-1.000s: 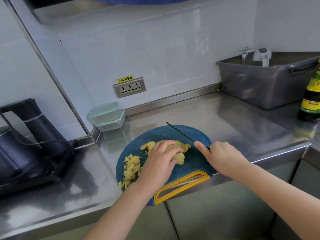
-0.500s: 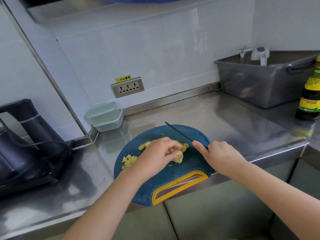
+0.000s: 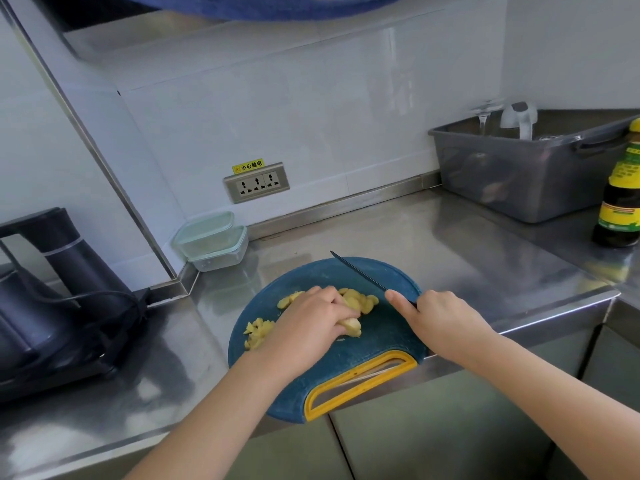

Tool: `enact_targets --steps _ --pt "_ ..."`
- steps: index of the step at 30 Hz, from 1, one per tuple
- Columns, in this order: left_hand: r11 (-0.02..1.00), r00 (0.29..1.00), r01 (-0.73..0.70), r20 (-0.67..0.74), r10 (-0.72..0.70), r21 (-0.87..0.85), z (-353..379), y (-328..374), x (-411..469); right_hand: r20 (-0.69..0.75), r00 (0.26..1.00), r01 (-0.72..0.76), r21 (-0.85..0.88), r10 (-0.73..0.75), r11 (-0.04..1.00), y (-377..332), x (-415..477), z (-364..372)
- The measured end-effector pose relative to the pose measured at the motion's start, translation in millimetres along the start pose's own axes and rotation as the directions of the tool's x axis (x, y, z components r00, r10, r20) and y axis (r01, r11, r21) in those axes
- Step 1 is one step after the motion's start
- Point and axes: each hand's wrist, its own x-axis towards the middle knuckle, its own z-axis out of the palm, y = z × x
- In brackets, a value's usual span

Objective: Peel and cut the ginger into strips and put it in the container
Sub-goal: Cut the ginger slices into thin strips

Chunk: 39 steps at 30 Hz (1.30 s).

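Head view: ginger slices gathered for the strip cut

Peeled ginger slices (image 3: 360, 299) lie mid-frame on the blue cutting board (image 3: 381, 344), bunched under the left hand (image 3: 311, 323), which presses them down. Cut strips (image 3: 258, 334) sit just left. The right hand (image 3: 440, 320) grips the knife (image 3: 360, 271), blade lifted. Judged next: lower it beside the fingertips. The container (image 3: 213, 240) waits at the table's back, left of centre.

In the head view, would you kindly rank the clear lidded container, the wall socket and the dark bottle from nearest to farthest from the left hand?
From the left hand:
1. Clear lidded container, back left by the wall.
2. Wall socket, on the wall behind.
3. Dark bottle, far right.
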Motion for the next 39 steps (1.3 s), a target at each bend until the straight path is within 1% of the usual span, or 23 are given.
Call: enact_targets --steps 3,5,10,14,17,20,23,24,26,28,29,31,32,34,35,38,39 --pt "0.994 0.997 0.067 -0.035 -0.07 -0.083 9.5 -4.9 -14.5 -0.004 1.0 0.002 0.005 -0.002 1.0 0.0 -0.4 0.0" --pt "0.986 0.993 0.111 -0.029 -0.115 -0.127 13.0 -8.9 -19.7 -0.016 1.0 0.016 0.0 -0.016 1.0 0.2 -0.7 0.6" --pt "0.936 0.975 0.2 -0.04 -0.22 -0.288 11.6 -10.9 -21.6 -0.017 1.0 0.019 -0.004 -0.019 1.0 1.4 0.1 2.2" --pt "0.934 0.961 0.236 -0.077 -0.265 -0.268 13.2 -11.4 -20.5 -0.016 1.0 0.009 -0.014 -0.009 1.0 1.1 -0.4 1.5" --pt "0.934 0.951 0.246 -0.124 -0.285 -0.259 13.7 -12.6 -19.4 0.0 0.999 0.033 -0.085 -0.033 0.996 0.6 2.7 3.0" --pt "0.904 0.938 0.269 -0.122 -0.323 -0.332 14.3 -14.8 -20.5 -0.007 0.999 0.033 -0.085 -0.034 0.996 3.2 5.3 5.0" --pt "0.803 0.91 0.321 -0.072 -0.409 -0.503 12.5 -17.7 -20.9 -0.017 1.0 0.011 -0.014 -0.012 1.0 4.3 3.4 4.1" --pt "0.748 0.896 0.339 -0.047 -0.442 -0.571 11.0 -19.0 -20.8 -0.019 1.0 0.006 -0.004 -0.006 1.0 4.1 3.0 4.3" --pt "0.599 0.858 0.369 0.012 -0.514 -0.71 6.2 -20.7 -20.6 -0.011 1.0 0.002 0.007 -0.002 1.0 3.7 3.3 4.3" --pt "0.445 0.828 0.368 0.07 -0.556 -0.817 2.4 -20.9 -20.9 -0.002 1.0 0.001 -0.011 -0.001 1.0 4.8 4.7 5.6" --pt "0.384 0.821 0.36 0.094 -0.563 -0.85 1.4 -20.4 -21.0 0.005 1.0 0.007 -0.032 -0.007 0.999 5.1 5.6 6.1" --pt "0.296 0.812 0.357 0.137 -0.568 -0.886 1.4 -17.4 -21.7 0.003 1.0 0.029 -0.106 -0.028 0.994 5.0 8.5 7.5" --pt "0.274 0.805 0.368 0.158 -0.571 -0.888 2.4 -15.8 -22.1 0.0 0.999 0.037 -0.137 -0.037 0.99 4.8 9.8 8.4" --pt "0.282 0.794 0.402 0.178 -0.581 -0.871 5.5 -12.5 -23.1 -0.004 0.999 0.04 -0.173 -0.041 0.984 5.4 12.1 9.2" --pt "0.322 0.793 0.415 0.166 -0.586 -0.851 7.3 -11.2 -23.2 0.0 0.999 0.043 -0.192 -0.044 0.98 6.4 12.9 9.9" --pt "0.515 0.808 0.435 0.068 -0.585 -0.738 11.4 -7.6 -22.3 -0.002 0.999 0.05 -0.179 -0.051 0.983 6.3 10.8 9.2" --pt "0.558 0.812 0.437 0.042 -0.582 -0.705 13.4 -6.1 -21.4 -0.001 0.998 0.054 -0.173 -0.055 0.983 6.9 11.6 9.6"
